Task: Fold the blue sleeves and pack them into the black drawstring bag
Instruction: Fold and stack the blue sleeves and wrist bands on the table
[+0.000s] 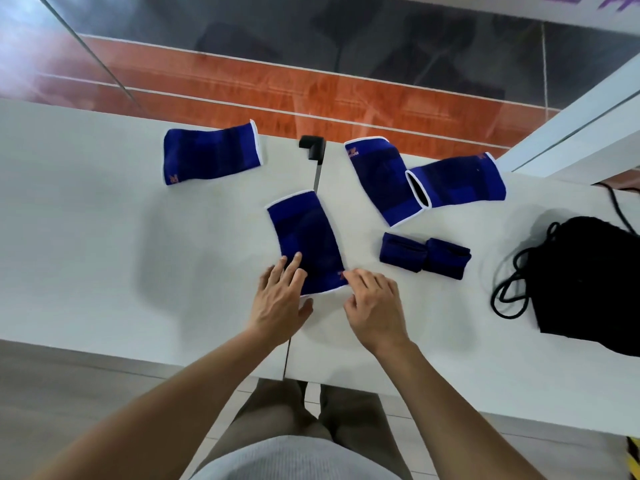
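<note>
Presently: two folded blue sleeves (425, 258) right of grips; four unfolded; black drawstring bag (585, 285) unpacked; left hand (280, 299) flat, released, right hand (375, 303) pinching flat blue elastic sleeve (306, 240).

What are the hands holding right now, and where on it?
The middle blue sleeve, lying flat on the table. The left hand presses its near left corner; the right hand pinches its near right corner.

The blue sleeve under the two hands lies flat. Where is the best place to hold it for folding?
Probably the near white-trimmed hem of the flat sleeve, approached from the person's side. Both the left hand and right hand already rest there, and the sleeve runs lengthwise away.
</note>
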`<state>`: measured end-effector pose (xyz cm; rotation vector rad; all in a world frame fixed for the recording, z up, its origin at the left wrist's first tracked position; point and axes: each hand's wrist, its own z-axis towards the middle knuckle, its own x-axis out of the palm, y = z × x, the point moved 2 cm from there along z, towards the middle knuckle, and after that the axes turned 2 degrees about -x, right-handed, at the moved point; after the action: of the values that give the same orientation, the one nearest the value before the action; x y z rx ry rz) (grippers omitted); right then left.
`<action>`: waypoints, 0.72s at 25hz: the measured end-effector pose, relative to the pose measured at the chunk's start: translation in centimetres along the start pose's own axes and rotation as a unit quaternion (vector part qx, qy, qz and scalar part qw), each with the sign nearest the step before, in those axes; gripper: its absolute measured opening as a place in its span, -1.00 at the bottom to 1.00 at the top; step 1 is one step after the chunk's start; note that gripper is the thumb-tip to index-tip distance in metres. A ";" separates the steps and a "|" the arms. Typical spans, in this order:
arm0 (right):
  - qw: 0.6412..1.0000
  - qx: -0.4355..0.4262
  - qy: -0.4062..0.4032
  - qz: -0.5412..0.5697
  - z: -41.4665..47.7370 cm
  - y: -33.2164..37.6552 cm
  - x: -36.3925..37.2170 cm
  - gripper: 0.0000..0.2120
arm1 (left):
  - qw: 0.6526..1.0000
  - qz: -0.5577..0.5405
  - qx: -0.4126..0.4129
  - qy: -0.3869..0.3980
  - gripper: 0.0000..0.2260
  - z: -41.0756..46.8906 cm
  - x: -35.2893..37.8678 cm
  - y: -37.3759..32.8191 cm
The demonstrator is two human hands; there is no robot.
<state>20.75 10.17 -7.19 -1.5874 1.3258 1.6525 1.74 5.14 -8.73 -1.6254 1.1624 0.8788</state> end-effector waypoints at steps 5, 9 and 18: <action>0.999 0.008 -0.038 0.010 0.6 -1.4 -1.3 -0.60 | 0.999 0.001 0.048 0.017 -0.55 1.1 -0.1 -0.2; 0.992 0.072 -0.107 0.015 3.9 -5.6 -4.7 -0.65 | 0.998 0.000 0.069 -0.005 -0.60 1.7 -0.1 -1.3; 0.980 0.187 -0.054 -0.042 13.3 -14.2 -8.3 -0.50 | 0.998 0.023 0.011 -0.051 -0.65 3.2 -0.8 -4.0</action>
<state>28.48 29.80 -5.61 -1.2948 1.3945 1.3229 5.15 8.88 -7.90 -1.5238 1.1369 0.9642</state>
